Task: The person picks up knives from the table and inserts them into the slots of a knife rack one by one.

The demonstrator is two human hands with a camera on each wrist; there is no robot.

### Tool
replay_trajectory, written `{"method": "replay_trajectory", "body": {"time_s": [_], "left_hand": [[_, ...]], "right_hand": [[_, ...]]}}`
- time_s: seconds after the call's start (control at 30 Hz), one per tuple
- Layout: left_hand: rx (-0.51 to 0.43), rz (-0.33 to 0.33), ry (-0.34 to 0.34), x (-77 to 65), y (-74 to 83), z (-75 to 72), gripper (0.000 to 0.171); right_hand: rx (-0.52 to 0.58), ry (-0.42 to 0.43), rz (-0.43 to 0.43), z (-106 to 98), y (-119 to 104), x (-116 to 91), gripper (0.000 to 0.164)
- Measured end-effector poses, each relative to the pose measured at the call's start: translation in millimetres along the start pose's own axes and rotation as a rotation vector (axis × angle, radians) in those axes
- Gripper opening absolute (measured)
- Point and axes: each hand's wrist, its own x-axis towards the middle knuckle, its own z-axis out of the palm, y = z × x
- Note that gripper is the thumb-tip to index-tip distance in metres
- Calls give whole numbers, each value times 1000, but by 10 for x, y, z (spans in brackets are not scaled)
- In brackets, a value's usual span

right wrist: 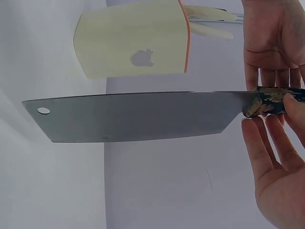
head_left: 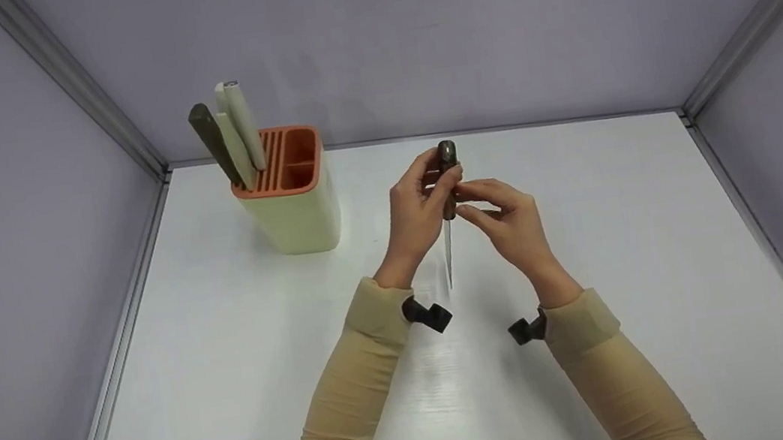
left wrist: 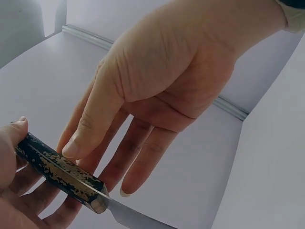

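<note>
A cleaver (right wrist: 143,117) with a broad blade, a hole near one end and a dark, gold-mottled handle (left wrist: 59,171) hangs blade down between both hands. In the head view its blade shows nearly edge-on. My left hand (head_left: 416,205) pinches the handle, thumb on the near side and fingers behind it. From the right, my right hand (head_left: 513,223) has thumb and fingers at the handle too. Its thumb lies against the handle in the right wrist view, with the other fingers (right wrist: 257,148) spread close by. The left fingers (left wrist: 155,148) extend past the handle.
A cream knife block (head_left: 293,221) with an orange slotted top stands at the back left of the white table (head_left: 628,234). A dark-handled knife (head_left: 210,138) and several light-handled ones stick up from its left slots. Pale walls enclose the table's back and sides.
</note>
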Motion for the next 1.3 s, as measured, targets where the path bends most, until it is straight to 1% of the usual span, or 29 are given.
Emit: {"method": "replay_trajectory", "body": {"time_s": [0.23,0.27,0.33,0.5,0.57,0.7,0.9,1.03,1.17,1.3], "left_hand": [[1,32,9,20,-11,-79,32],[-6,32,11,22,-12,-91,32],[-18,37,17,29,-6,-120,33],[-19,23,32,56,28,-199,32],[-7,28,34,70,36,-237,31],[5,50,24,85,52,-326,30],[15,64,36,96,81,-476,21],[29,79,40,131,105,-578,19],[53,85,48,178,164,-682,20],[66,82,79,235,258,-795,25]], "right_hand": [[3,-62,-14,14,9,-26,26],[10,-68,-13,21,-31,-26,26],[34,-80,-15,22,-14,-33,26],[72,-87,22,27,24,-49,27],[63,-91,39,37,-27,-53,27],[64,-104,59,57,-105,-61,26],[85,-115,112,92,-38,-73,27],[93,-126,132,132,7,-73,28],[91,-150,139,183,28,-59,29],[82,-189,129,240,25,-29,31]]}}
